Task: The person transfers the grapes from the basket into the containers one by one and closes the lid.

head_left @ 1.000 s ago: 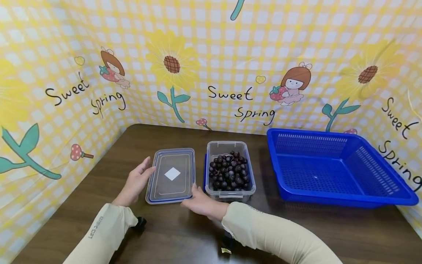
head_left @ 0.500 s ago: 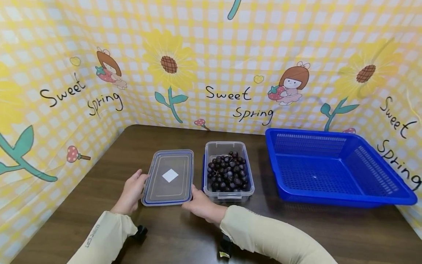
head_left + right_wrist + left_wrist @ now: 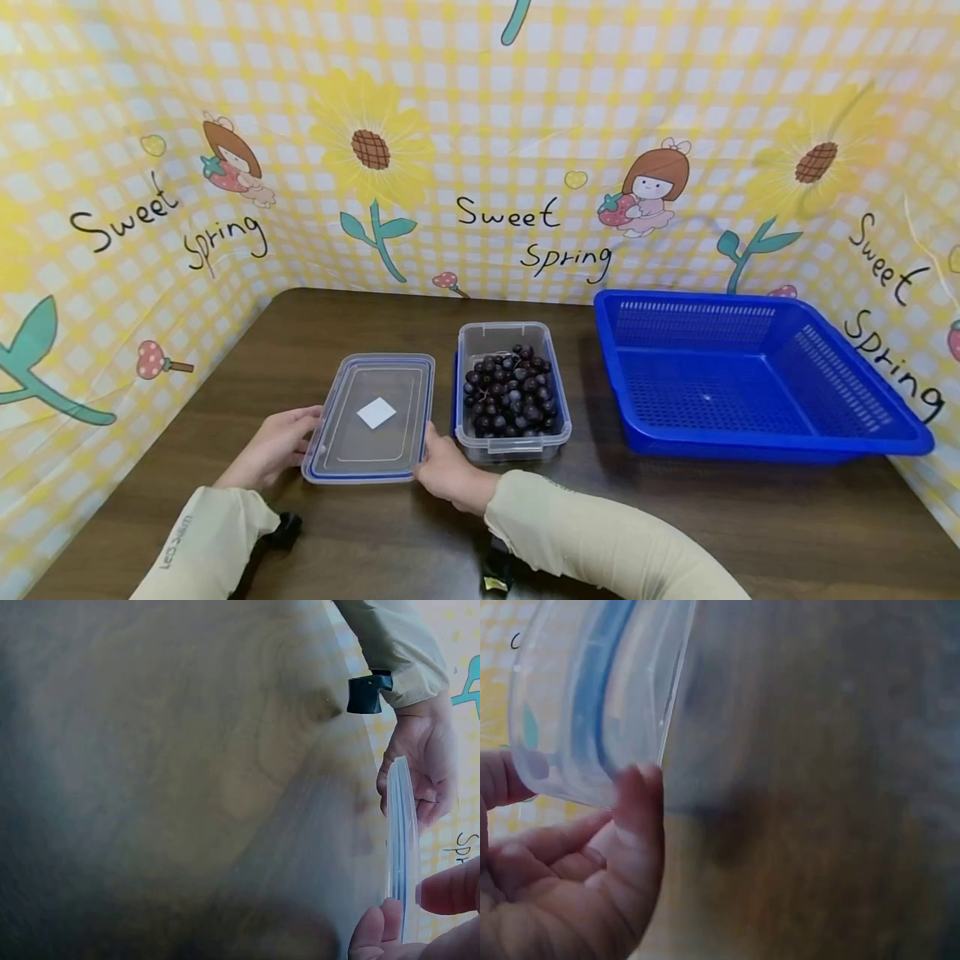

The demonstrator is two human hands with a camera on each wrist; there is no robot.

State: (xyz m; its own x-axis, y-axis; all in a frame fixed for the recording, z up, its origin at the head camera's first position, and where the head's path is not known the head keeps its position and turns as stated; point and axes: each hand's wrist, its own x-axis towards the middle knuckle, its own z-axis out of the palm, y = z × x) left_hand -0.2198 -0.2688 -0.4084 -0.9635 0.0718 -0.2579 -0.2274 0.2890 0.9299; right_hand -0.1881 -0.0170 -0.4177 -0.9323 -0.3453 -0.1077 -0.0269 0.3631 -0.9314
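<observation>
A clear container lid [image 3: 371, 421] with a blue seal and a white square sticker is held by both hands, left of the grape container. My left hand [image 3: 272, 448] pinches its left edge. In the left wrist view, the fingers [image 3: 637, 795] come up on either side of the lid's rim. At the lid's near right corner my right hand [image 3: 453, 471] pinches the rim; the right wrist view shows its thumb [image 3: 448, 891] and fingers on opposite faces. A clear plastic container [image 3: 525, 448] holds dark grapes [image 3: 512, 392], just right of the lid.
A large blue plastic basket [image 3: 693, 442] with perforated walls stands on the right side of the brown wooden table [image 3: 360, 550]. Something blue [image 3: 455, 392] shows along the container's left side. Yellow checked cloth [image 3: 420, 108] encloses the table's back and sides.
The lid has come nearer the body and slightly left, carried by both hands. My left hand has lowered along its left edge. The container and basket drift left with the head view.
</observation>
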